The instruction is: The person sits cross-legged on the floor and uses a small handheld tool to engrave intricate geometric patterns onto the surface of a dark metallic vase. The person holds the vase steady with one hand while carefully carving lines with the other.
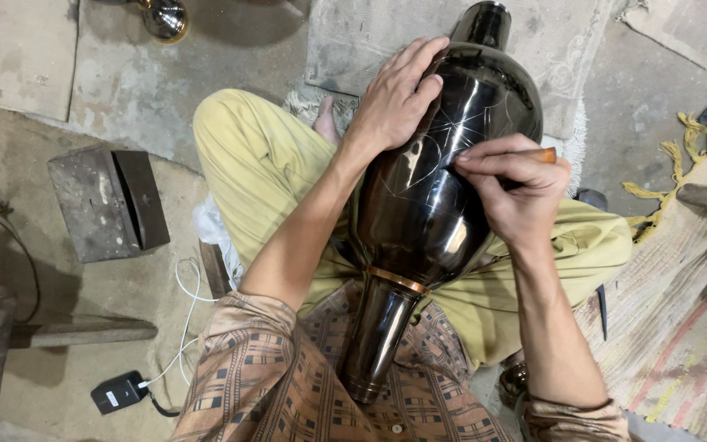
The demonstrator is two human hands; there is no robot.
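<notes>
Wooden-handled tool [543, 155] tip hidden behind right hand [517, 192].

Soft, even light; white glare streaks on dark vase [443, 188]; sharp focus, faint edge distortion.

- The shirt [304, 385] is brown and tan plaid, crossed with thin dark lines, and small buttons run down its front.
- Its sleeves are pushed up past the elbows, bunched in folds, leaving both forearms bare.
- The trousers [263, 164] are loose, pale olive-yellow cloth, creased at the knees.
- One bare foot [326, 123] shows, no shoe or sock.
- Neither the left hand [394, 94] nor the right hand [517, 192] wears a glove.
</notes>
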